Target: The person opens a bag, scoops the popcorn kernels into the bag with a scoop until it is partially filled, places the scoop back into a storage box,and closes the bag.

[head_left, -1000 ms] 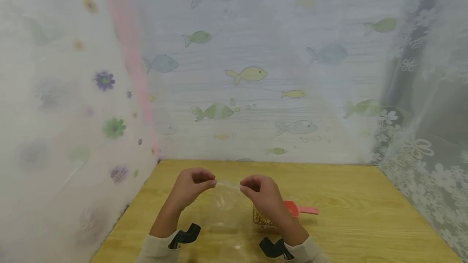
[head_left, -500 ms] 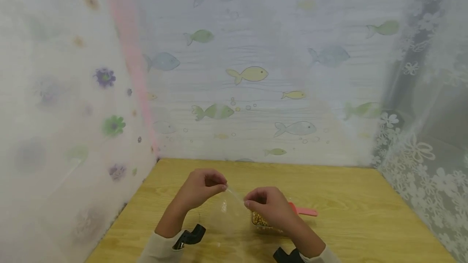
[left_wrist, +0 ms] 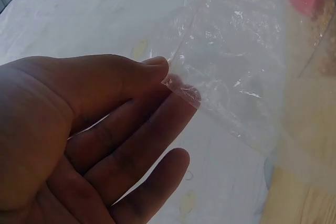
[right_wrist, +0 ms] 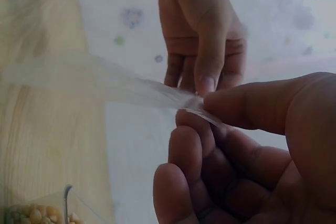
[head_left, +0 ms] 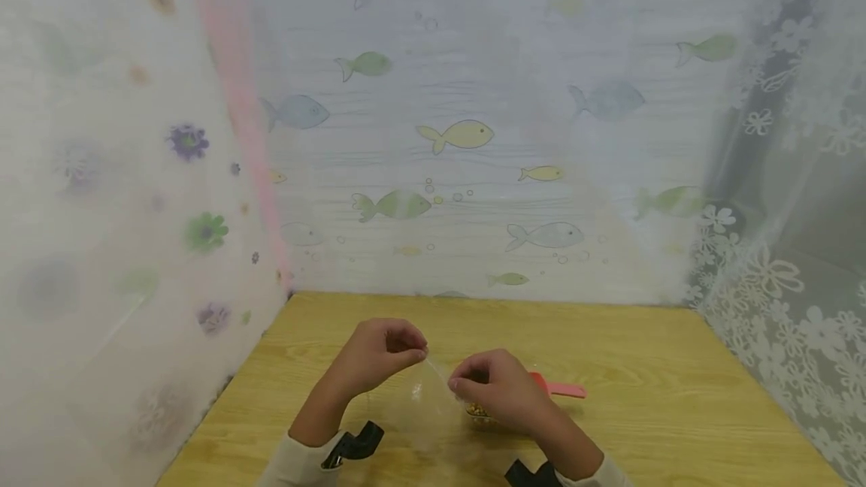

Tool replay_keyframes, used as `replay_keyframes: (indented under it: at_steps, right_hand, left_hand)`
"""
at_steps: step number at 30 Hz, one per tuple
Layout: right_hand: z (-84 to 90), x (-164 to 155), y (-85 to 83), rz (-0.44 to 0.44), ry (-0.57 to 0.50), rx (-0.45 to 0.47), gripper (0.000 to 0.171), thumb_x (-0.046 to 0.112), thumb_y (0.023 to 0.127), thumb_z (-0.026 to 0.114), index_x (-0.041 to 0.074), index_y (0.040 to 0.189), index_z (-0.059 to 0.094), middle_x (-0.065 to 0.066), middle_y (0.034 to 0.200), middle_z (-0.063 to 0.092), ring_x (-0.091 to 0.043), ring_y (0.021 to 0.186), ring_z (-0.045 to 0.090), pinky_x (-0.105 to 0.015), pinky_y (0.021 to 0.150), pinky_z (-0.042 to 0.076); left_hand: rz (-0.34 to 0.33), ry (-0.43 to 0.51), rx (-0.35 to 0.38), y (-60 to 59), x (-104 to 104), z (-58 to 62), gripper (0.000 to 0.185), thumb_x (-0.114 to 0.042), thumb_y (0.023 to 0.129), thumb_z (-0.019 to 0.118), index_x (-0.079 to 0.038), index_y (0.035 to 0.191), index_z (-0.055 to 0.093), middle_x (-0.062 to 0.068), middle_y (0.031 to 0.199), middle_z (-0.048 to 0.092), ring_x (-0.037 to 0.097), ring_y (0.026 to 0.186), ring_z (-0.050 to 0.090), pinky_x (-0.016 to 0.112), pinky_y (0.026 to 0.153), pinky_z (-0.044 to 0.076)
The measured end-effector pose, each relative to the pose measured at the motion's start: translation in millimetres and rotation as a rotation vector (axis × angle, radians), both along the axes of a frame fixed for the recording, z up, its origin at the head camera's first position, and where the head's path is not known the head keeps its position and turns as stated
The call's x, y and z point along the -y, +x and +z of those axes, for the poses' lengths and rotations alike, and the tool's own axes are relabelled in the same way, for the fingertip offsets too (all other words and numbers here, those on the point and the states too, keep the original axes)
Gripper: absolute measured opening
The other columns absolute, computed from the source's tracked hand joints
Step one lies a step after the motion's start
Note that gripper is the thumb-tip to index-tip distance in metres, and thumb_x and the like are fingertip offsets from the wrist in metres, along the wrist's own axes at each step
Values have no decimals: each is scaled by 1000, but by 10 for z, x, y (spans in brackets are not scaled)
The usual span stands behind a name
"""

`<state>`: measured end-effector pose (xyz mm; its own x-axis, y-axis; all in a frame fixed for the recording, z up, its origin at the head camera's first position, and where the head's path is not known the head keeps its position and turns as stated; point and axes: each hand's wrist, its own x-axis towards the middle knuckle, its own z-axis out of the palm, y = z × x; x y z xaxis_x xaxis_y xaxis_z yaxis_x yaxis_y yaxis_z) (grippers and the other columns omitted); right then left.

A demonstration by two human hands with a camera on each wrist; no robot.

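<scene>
A clear plastic bag [left_wrist: 236,61] hangs between the two hands above the table, its top edge slanting down from left to right in the head view. My left hand [head_left: 382,355] pinches one upper corner between thumb and forefinger. Lower and to the right, my right hand [head_left: 499,389] pinches the other end of that edge. Behind and under the right hand stands a clear container of yellow kernels [right_wrist: 39,213], partly hidden. A scoop with a pink handle [head_left: 567,391] lies on it, the handle sticking out to the right. Whether the bag holds anything I cannot tell; it looks flat.
The wood-grain table [head_left: 649,367] carries these things. A fish-print curtain [head_left: 467,246] hangs along its back edge. Flower-print sheeting [head_left: 122,246] borders the left side, and lace-patterned sheeting [head_left: 778,307] the right.
Both hands have shifted to the right and slightly down with the bag. The right hand has dropped below the left, so the bag's edge has gone from nearly level to slanted.
</scene>
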<state>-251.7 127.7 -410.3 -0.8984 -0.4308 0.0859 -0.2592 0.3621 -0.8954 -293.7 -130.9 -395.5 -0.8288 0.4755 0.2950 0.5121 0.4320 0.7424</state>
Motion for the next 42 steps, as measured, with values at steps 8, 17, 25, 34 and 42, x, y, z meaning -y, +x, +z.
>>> replay_keyframes:
  at_steps: [8, 17, 25, 34, 42]
  right_hand:
    - [-111, 76, 5, -52, -57, 34, 16, 28, 98, 73, 13, 96, 79, -1, 87, 73, -26, 83, 69, -34, 68, 57]
    - [-70, 86, 17, -135, -158, 71, 18, 25, 99, 72, 8, 98, 78, -4, 87, 72, -18, 74, 64, -36, 66, 57]
    - [-35, 138, 57, -93, -241, 118, 21, 21, 99, 71, 0, 103, 75, -4, 84, 70, -16, 73, 63, -32, 66, 56]
    - [-25, 160, 55, -77, -242, 161, 26, 23, 99, 71, -2, 106, 74, -6, 87, 70, -16, 73, 62, -31, 67, 57]
    - [-52, 153, 57, -64, -249, 184, 21, 23, 101, 67, 3, 103, 73, -4, 85, 67, -17, 76, 62, -34, 70, 58]
  left_hand:
    - [138, -77, -87, 181, -46, 32, 15, -28, 92, 82, -25, 98, 68, -11, 91, 64, 13, 82, 62, 26, 68, 54]
    - [88, -114, 69, 231, -201, 48, 33, -51, 98, 68, -25, 77, 74, -6, 73, 68, 14, 60, 60, 32, 56, 52]
    - [52, -124, 136, 234, -293, 4, 35, -47, 102, 63, -25, 80, 78, -6, 75, 72, 18, 64, 65, 34, 54, 52]
    - [17, -111, 138, 232, -288, 33, 29, -36, 103, 65, -22, 84, 81, -8, 73, 73, 18, 66, 68, 32, 57, 54]
    - [14, -105, 164, 224, -293, 35, 24, -32, 103, 65, -22, 88, 82, -3, 78, 76, 19, 74, 73, 33, 62, 56]
